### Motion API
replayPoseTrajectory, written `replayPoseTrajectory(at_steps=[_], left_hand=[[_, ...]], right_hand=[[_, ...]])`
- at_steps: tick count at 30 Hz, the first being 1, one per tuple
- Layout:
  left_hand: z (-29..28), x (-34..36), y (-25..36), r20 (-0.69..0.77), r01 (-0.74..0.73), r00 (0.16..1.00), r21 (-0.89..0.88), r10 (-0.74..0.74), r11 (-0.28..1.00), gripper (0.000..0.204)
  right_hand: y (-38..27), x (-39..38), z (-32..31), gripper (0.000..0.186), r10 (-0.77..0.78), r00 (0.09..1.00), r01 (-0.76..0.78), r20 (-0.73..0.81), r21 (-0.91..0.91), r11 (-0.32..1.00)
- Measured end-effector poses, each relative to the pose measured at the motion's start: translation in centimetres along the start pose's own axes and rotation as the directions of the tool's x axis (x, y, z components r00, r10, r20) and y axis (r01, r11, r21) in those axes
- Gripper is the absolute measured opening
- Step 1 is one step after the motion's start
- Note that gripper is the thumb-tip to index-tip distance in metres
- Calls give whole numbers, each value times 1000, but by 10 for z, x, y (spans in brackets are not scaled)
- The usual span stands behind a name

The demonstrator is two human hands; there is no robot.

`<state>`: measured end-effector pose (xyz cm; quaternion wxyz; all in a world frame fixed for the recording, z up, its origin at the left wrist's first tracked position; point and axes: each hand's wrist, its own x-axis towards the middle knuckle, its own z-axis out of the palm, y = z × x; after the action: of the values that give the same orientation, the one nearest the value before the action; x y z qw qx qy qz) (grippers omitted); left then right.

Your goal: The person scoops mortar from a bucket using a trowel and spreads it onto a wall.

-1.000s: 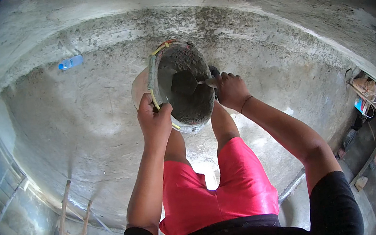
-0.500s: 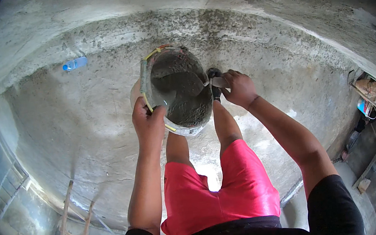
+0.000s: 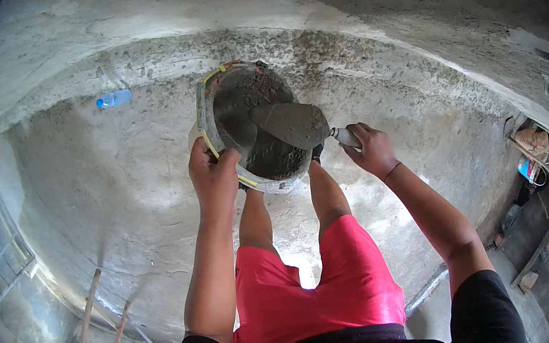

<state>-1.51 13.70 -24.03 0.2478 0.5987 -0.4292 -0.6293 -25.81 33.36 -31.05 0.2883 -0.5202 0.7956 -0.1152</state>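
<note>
My left hand [image 3: 214, 171] is closed on the near left rim of a bucket [image 3: 201, 122], thumb over the edge beside its yellowish handle. Wet grey mortar [image 3: 233, 111] lies inside the tilted bucket. In my right hand [image 3: 370, 148] is the handle of a trowel [image 3: 293, 124], fingers wrapped around it. The trowel's broad blade, smeared with mortar, reaches over the bucket's right rim, its tip above the mortar.
A clear plastic bottle with a blue cap [image 3: 114, 99] lies at the far left by the wall's foot. Wooden poles [image 3: 91, 313] stand at the lower left. A bag [image 3: 533, 141] and other items lie at the right. Rough concrete floor surrounds my feet.
My right hand has drawn back to the right and slightly down, lifting the trowel blade out of the mortar into view. My left hand keeps its grip on the bucket.
</note>
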Motion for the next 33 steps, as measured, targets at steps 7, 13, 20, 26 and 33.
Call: replayPoseTrajectory(at_steps=[7, 13, 20, 26, 33], left_hand=[[7, 6, 10, 8, -15, 1000, -1, 15, 1000, 20], [10, 15, 10, 53, -3, 999, -36, 5, 999, 39], [18, 21, 19, 65, -9, 998, -12, 10, 1000, 39], [22, 29, 28, 26, -33, 999, -99, 36, 995, 24], [27, 35, 46, 67, -28, 997, -86, 34, 996, 41]], right_hand=[[6, 6, -4, 36, -36, 999, 36, 19, -9, 999], [-3, 10, -9, 38, 31, 999, -31, 13, -7, 999], [-15, 21, -15, 38, 62, 998, -61, -29, 34, 998], [-21, 23, -33, 42, 93, 993, -98, 74, 68, 993], [-6, 40, -54, 38, -101, 982, 78, -162, -141, 987]])
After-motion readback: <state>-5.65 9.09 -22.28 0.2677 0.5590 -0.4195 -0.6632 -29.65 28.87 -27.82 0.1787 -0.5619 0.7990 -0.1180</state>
